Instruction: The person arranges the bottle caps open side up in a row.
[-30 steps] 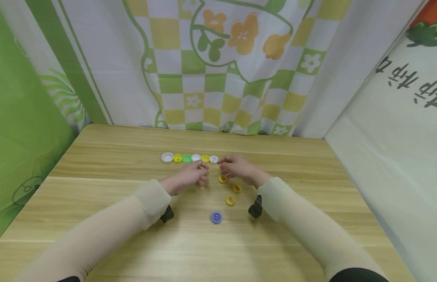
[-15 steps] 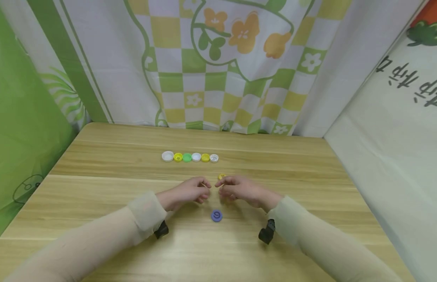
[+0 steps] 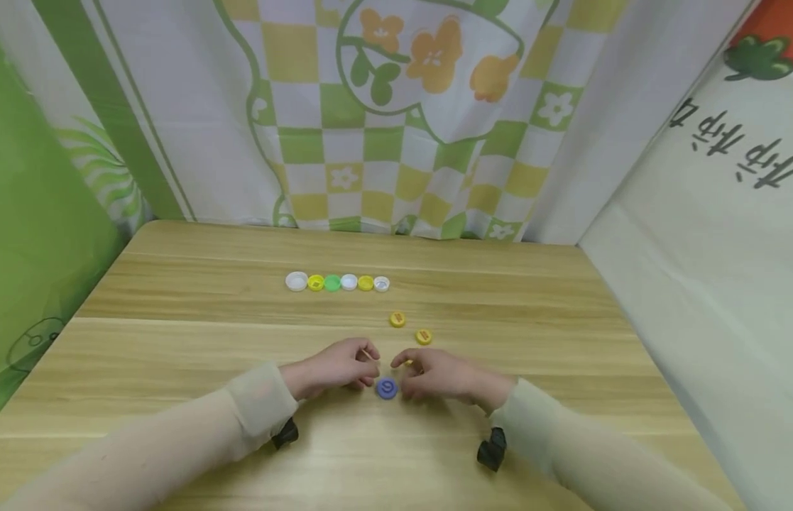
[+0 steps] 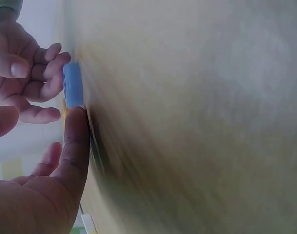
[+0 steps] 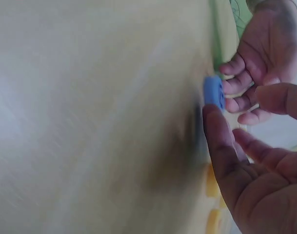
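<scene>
A round blue-purple bottle cap (image 3: 387,388) with a dark curled mark lies flat on the table between both hands. My left hand (image 3: 337,365) is just to its left, fingers loosely bent. On the other side, my right hand (image 3: 441,376) is also loosely bent, thumb and fingers apart. Both wrist views show fingertips close to the edge of the blue cap (image 4: 73,85); whether they touch it I cannot tell. Beyond the hands lie two yellow caps (image 3: 397,319) with red print, and a third is mostly hidden by the right hand.
Farther back, several upturned caps stand side by side in a row: a wide white cap (image 3: 297,282), a green cap (image 3: 332,283), yellow ones and smaller white ones. The wooden table (image 3: 198,298) ends at a patterned curtain (image 3: 396,163).
Both hands have come back toward me, from near the cap row to either side of the blue cap. Two yellow caps behind them are uncovered again. The view has shifted slightly.
</scene>
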Available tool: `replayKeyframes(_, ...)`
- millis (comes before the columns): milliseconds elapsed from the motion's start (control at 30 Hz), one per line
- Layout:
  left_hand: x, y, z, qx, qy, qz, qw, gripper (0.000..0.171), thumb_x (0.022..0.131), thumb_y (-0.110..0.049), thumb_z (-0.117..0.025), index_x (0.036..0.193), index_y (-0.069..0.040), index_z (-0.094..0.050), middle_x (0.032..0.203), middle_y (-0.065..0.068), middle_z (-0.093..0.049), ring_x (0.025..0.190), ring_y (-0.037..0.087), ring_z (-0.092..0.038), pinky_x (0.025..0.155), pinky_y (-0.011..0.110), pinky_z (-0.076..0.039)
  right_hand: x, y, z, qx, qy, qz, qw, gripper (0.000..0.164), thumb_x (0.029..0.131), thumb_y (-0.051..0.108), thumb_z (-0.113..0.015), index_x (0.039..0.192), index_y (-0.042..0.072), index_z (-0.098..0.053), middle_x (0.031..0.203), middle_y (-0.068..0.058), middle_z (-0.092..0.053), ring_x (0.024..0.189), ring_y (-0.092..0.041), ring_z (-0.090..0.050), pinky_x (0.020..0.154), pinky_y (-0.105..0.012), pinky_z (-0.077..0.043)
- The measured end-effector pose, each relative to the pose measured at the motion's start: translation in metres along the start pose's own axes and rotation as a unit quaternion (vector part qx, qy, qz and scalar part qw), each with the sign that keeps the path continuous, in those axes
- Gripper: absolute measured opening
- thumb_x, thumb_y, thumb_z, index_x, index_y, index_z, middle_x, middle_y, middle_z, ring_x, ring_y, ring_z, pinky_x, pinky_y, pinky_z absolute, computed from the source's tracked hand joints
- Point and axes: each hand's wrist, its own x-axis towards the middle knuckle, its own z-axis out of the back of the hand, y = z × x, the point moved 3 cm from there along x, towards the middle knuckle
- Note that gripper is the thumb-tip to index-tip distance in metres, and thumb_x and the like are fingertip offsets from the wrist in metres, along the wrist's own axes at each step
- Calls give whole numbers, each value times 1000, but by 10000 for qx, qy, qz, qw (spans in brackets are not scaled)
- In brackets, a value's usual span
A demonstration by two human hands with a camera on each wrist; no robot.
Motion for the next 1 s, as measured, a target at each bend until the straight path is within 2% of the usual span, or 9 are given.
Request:
replayKeyframes(167,-6,-3,-4,217,16,64,9997,37,93,-5,-63,124,15,-58,103,13,-67,88,20,-67,81,34,-61,-1,-2,-10,-90,-227,-11,9997,39,92,3,-72,129,-5,-61,88,-3,-70,73,-14,-63,63,-25,-52)
replayKeyframes(400,-6,-5,-9,392,-44,97,9992,34,94,-6,-63,121,14,-63,100,10,-70,84,16,-65,79,31,-61,2,-9,-17,-61,-524,-99,9986,40,87,2,-77,124,-4,-66,86,-1,-71,73,-12,-64,63,-24,-53)
replayKeyframes(633,-5,-3,-11,314,-105,76,9994,31,95,-7,-65,119,13,-65,100,9,-70,83,16,-65,77,30,-60,4,-9,-24,-538,-922,51,9943,33,81,2,-83,111,2,-70,77,3,-67,64,-9,-60,56,-22,-49)
replayKeyframes(833,-5,-5,-10,235,-249,23,9994,33,95,-6,-65,122,14,-63,102,11,-69,85,18,-66,78,32,-60,7,-7,-24,-1068,-1257,365,9856,26,83,4,-83,106,4,-69,72,5,-64,61,-7,-57,53,-21,-47)
replayKeyframes(1000,-5,-10,-7,231,-452,-32,9987,35,96,-7,-65,124,12,-62,107,12,-68,88,22,-66,81,35,-60,9,-3,-18,-1109,-1397,514,9826,25,87,7,-81,108,3,-68,75,4,-65,61,-8,-58,53,-22,-49)
